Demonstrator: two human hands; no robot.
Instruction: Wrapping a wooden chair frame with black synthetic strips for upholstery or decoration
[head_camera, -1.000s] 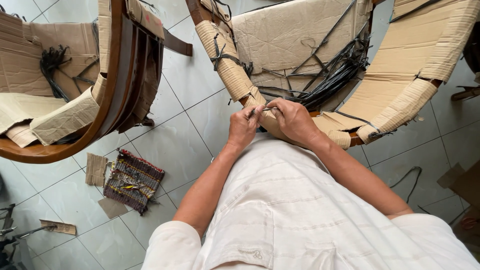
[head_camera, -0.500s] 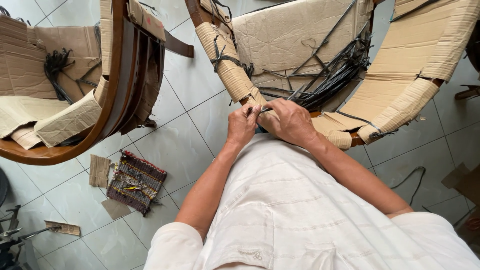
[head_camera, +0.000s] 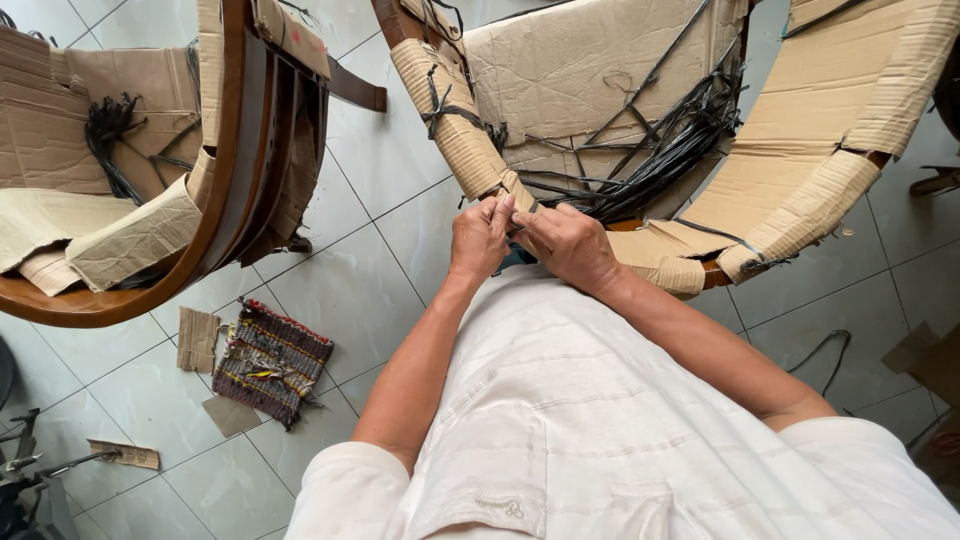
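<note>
A worker's left hand (head_camera: 478, 238) and right hand (head_camera: 570, 243) met at the front rim of a curved wooden chair frame (head_camera: 440, 120) wrapped in corrugated cardboard (head_camera: 600, 70), fingertips pinched together on what looked like a thin black strap end (head_camera: 528, 212); the exact grip was too small to make out. Both hands sat close w/ thumbs up, prob. because the strap needed tension from two sides to stay tight over the padding. More black straps (head_camera: 660, 150) lay bunched in the seat hollow, within reach. A second wrapped frame (head_camera: 225, 150) stood to the left, apart. On the tiled floor (head_camera: 380, 160) a small woven pouch (head_camera: 270, 360) lay beside cardboard scraps (head_camera: 197, 338).
</note>
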